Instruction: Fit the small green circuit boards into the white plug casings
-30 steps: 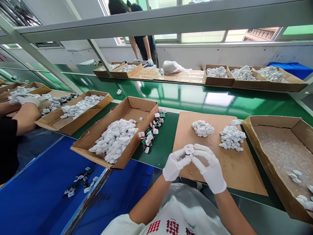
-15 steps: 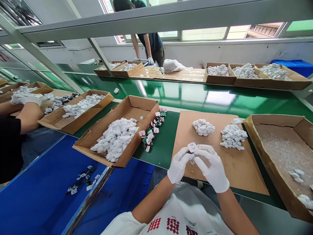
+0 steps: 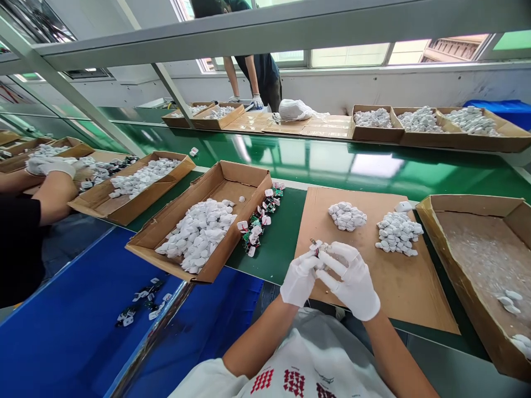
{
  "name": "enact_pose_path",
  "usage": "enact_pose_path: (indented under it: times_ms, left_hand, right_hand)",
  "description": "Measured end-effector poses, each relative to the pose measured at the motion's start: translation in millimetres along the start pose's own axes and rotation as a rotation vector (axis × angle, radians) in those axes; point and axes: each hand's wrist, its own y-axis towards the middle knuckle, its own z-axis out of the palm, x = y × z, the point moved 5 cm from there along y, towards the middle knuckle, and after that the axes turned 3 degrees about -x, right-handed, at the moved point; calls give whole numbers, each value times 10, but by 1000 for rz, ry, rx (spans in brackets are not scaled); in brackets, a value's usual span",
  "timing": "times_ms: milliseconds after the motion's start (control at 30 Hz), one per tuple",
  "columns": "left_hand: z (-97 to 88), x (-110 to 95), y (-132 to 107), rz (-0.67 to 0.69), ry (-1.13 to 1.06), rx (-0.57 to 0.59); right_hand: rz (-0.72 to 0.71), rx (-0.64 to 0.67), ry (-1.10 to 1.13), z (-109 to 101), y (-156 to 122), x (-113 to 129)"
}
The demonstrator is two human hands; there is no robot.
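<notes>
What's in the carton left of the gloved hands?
This cardboard tray holds a heap of white plastic pieces; bare floor shows at the far end, and anything under the heap is hidden.

A small white plastic part is mostly hidden by the fingers of the white-gloved left hand and the white-gloved right hand, so its shape is hard to make out. The tiny green circuit boards on the green belt are too small to show any detail. A co-worker's black-sleeved arm is cut off by the left edge, and a shallow brown cardboard tray by the right edge.
</notes>
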Motion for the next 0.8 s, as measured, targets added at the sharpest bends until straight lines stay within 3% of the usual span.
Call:
enact_pose_path:
  times_ms: [100, 267, 533, 700, 800]
  left_hand:
    - [24, 30, -43, -57, -99, 45]
    - [77, 30, -126, -93, -53, 206]
    - [21, 193, -147, -149, -116, 122]
    - [56, 165, -190, -119, -77, 115]
    - [41, 167, -166, -119, -12, 134]
  right_hand:
    - [-100, -5, -97, 8, -23, 11]
    - [-29, 8, 112, -3, -1, -10]
    - [-171, -82, 19, -14, -44, 50]
    - [10, 37, 266, 64, -92, -38]
    - [26, 37, 279, 84, -128, -57]
